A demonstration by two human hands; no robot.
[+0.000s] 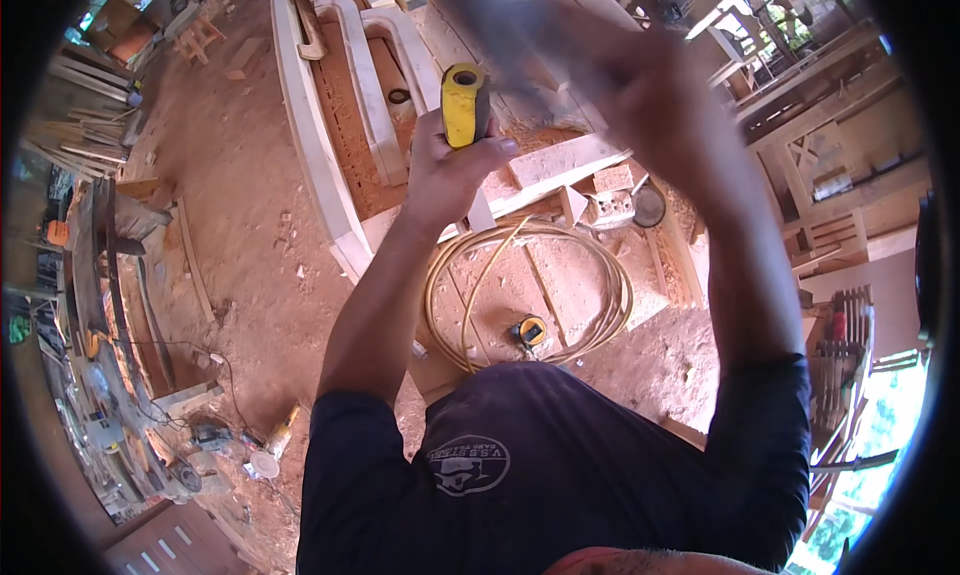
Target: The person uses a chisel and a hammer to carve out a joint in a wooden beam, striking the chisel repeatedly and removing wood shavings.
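Note:
My left hand (452, 175) is closed around an upright yellow-and-black tool handle (462, 115) with a round hole in its top, held above pale timber pieces. Raised at upper right, my right hand (660, 105) grips a grey tool (520, 35), both smeared by motion, so the tool's shape is unclear. Beneath them are a long pale board (314, 145) and a curved wooden piece (385, 140) over a sawdust-covered surface. Closer to my body, a coiled yellow hose (625, 285) surrounds a small yellow-and-black tape measure (530, 331).
Wooden offcuts (612, 178) and a socket block (608, 208) sit right of the hose. Stacked planks (80, 125) and cluttered machinery (110, 425) line the left side, beside a dirt floor (200, 255). Wooden frames (800, 175) stand at the right.

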